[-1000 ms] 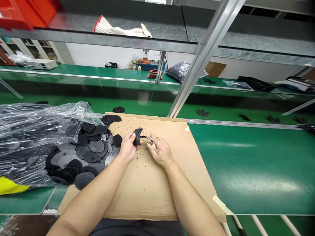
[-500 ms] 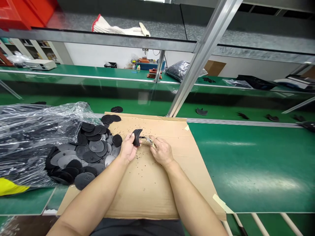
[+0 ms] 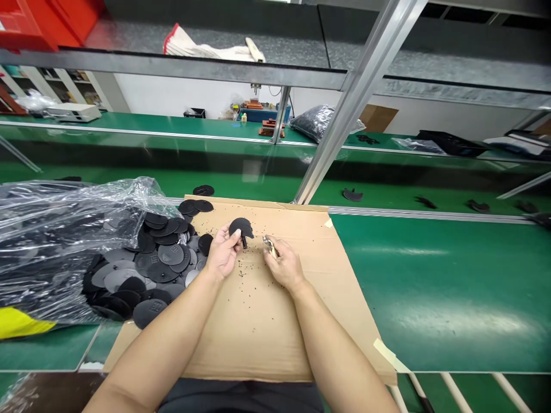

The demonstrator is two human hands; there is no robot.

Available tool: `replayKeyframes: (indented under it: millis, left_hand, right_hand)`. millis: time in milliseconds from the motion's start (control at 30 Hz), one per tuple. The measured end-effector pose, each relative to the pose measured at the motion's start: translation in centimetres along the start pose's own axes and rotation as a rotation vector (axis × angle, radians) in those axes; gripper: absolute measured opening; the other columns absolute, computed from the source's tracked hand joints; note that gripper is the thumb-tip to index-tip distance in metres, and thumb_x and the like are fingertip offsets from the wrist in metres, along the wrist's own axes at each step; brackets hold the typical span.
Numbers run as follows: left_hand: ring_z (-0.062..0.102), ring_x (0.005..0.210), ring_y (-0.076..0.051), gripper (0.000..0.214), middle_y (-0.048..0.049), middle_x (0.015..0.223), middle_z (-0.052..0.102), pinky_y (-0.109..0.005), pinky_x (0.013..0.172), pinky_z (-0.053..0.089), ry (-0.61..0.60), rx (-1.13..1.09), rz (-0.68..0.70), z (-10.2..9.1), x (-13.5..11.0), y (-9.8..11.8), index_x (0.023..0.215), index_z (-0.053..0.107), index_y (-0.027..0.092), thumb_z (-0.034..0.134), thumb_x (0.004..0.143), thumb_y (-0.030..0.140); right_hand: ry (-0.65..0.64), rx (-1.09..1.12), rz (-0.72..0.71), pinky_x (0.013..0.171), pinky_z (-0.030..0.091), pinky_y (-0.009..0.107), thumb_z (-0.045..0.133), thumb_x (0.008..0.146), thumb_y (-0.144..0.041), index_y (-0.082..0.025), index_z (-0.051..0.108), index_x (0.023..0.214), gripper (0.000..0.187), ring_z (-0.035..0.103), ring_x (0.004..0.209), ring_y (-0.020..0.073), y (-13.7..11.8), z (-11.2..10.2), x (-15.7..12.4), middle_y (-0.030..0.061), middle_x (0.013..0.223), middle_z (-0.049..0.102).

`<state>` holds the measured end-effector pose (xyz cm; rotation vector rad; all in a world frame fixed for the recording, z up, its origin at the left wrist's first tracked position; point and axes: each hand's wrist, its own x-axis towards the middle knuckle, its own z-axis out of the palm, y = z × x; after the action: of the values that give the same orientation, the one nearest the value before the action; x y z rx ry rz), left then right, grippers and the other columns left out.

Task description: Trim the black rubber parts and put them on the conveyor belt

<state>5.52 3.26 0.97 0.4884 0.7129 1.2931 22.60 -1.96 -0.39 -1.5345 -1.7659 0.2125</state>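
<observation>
Between the thumb and fingers of my left hand (image 3: 224,251) is a black plastic part (image 3: 241,226), rounded and flat with a short stem pointing down. My right hand (image 3: 284,264) is closed around small metal nippers (image 3: 270,245), whose tip stands a little to the right of the part and apart from it. Under both hands lies a cardboard sheet (image 3: 258,344) sprinkled with tiny black bits. To the left of my left hand, a heap of black discs (image 3: 148,264) spreads from a clear plastic bag (image 3: 86,212).
Behind the cardboard, a green conveyor belt (image 3: 241,183) carries a few dark parts, among them a curved black piece (image 3: 352,195). A metal post (image 3: 340,126) rises at the cardboard's back edge. Overhead, a white glove (image 3: 206,51) lies on a shelf beside a red bin (image 3: 47,23).
The black part has turned in my left hand, so its flat face and stem now show. My right hand has drawn the nippers slightly away from it.
</observation>
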Motion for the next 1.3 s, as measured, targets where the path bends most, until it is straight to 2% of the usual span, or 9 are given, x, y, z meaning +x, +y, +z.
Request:
replayKeyframes:
  millis: [167, 267, 333, 500, 633, 933, 1300]
  left_hand:
    - [0.061, 0.066, -0.011, 0.034, -0.0002, 0.081, 0.063, -0.021, 0.056, 0.048, 0.014, -0.025, -0.087, 0.2, 0.0, 0.4, 0.101, 0.056, 0.020, 0.072, 0.071, 0.016]
    - [0.060, 0.062, -0.011, 0.033, -0.0005, 0.077, 0.062, -0.018, 0.046, 0.041, 0.019, 0.016, -0.159, 0.2, -0.2, 0.6, 0.105, 0.057, 0.020, 0.070, 0.074, 0.017]
    - [0.057, 0.057, -0.010, 0.026, -0.0006, 0.073, 0.059, -0.016, 0.040, 0.035, 0.000, 0.005, -0.226, 0.2, -0.3, 0.8, 0.100, 0.058, 0.018, 0.068, 0.076, 0.017]
    - [0.041, 0.044, -0.006, 0.012, 0.0006, 0.065, 0.053, -0.015, 0.035, 0.024, -0.109, -0.013, -0.343, 0.0, -0.3, 0.9, 0.091, 0.059, 0.015, 0.061, 0.079, 0.016]
    - [0.040, 0.041, -0.005, 0.013, 0.0010, 0.064, 0.052, -0.015, 0.034, 0.023, -0.131, 0.048, -0.363, 0.0, -0.5, 0.8, 0.091, 0.058, 0.015, 0.062, 0.079, 0.016]
    - [0.039, 0.040, -0.004, 0.020, 0.0017, 0.063, 0.052, -0.014, 0.034, 0.025, -0.140, 0.129, -0.354, 0.1, -0.7, 0.5, 0.093, 0.059, 0.013, 0.066, 0.075, 0.020]
    - [0.042, 0.041, -0.005, 0.016, 0.0016, 0.061, 0.052, -0.014, 0.034, 0.026, -0.079, 0.127, -0.292, -0.2, -0.4, -0.2, 0.088, 0.060, 0.012, 0.066, 0.074, 0.017]
  right_hand:
    - [-0.017, 0.013, -0.051, 0.080, 0.051, 0.034, 0.051, 0.084, -0.027, -0.022, 0.061, 0.118, 0.036, 0.061, 0.083, 0.0215, -0.3, 0.1, -0.1, 0.0067, 0.090, 0.066]
    - [-0.062, 0.012, -0.092, 0.079, 0.051, 0.033, 0.051, 0.084, -0.026, -0.021, 0.060, 0.120, 0.037, 0.060, 0.081, 0.0208, -0.7, 0.1, -0.3, 0.0065, 0.086, 0.064]
    - [-0.093, 0.003, -0.125, 0.080, 0.050, 0.032, 0.051, 0.084, -0.026, -0.020, 0.059, 0.120, 0.037, 0.060, 0.081, 0.0208, -1.0, 0.1, -0.4, 0.0063, 0.084, 0.064]
    - [-0.156, -0.046, -0.180, 0.084, 0.049, 0.032, 0.051, 0.084, -0.025, -0.020, 0.059, 0.120, 0.038, 0.061, 0.086, 0.0212, -1.7, 0.1, -0.6, 0.0076, 0.093, 0.067]
    - [-0.211, -0.091, -0.177, 0.084, 0.049, 0.031, 0.051, 0.085, -0.026, -0.017, 0.059, 0.121, 0.038, 0.061, 0.086, 0.0212, -2.1, 0.2, -0.7, 0.0087, 0.095, 0.067]
    - [-0.308, -0.130, -0.132, 0.084, 0.046, 0.028, 0.050, 0.086, -0.028, -0.021, 0.056, 0.123, 0.038, 0.061, 0.088, 0.0196, -2.5, -0.1, -0.7, 0.0063, 0.093, 0.065]
    - [-0.456, -0.227, -0.071, 0.078, 0.044, 0.026, 0.048, 0.082, -0.020, -0.028, 0.055, 0.125, 0.044, 0.061, 0.090, 0.0196, -3.1, -1.1, 0.1, 0.0035, 0.097, 0.067]
